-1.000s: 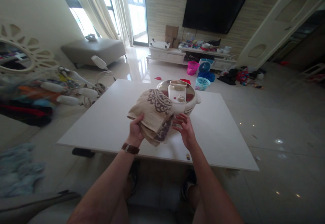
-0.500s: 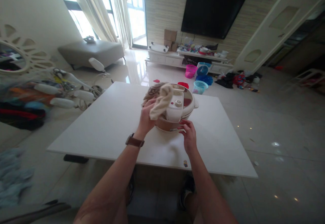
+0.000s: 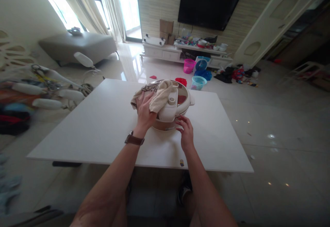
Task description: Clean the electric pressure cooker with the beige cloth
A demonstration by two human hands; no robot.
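A round cream rice cooker [image 3: 177, 105] with a dark red lid panel stands on the white table [image 3: 103, 124]. A beige patterned towel [image 3: 161, 94] lies over the cooker's left top. My left hand [image 3: 144, 112], with a brown watch on the wrist, presses the towel against the cooker with its fingers closed on the cloth. My right hand [image 3: 185, 132] rests at the cooker's front base, fingers curled against its lower edge.
A cluttered rack with white handles [image 3: 46, 93] stands left of the table. Beyond the table are pink [image 3: 189, 65] and teal baskets [image 3: 198, 82], a low TV cabinet [image 3: 165, 52], a grey bench [image 3: 77, 46] and scattered clothes [image 3: 229, 76] on a glossy floor.
My left hand carried the towel up from in front of the cooker onto its lid and now presses it on the left side. My right hand stayed at the cooker's front base.
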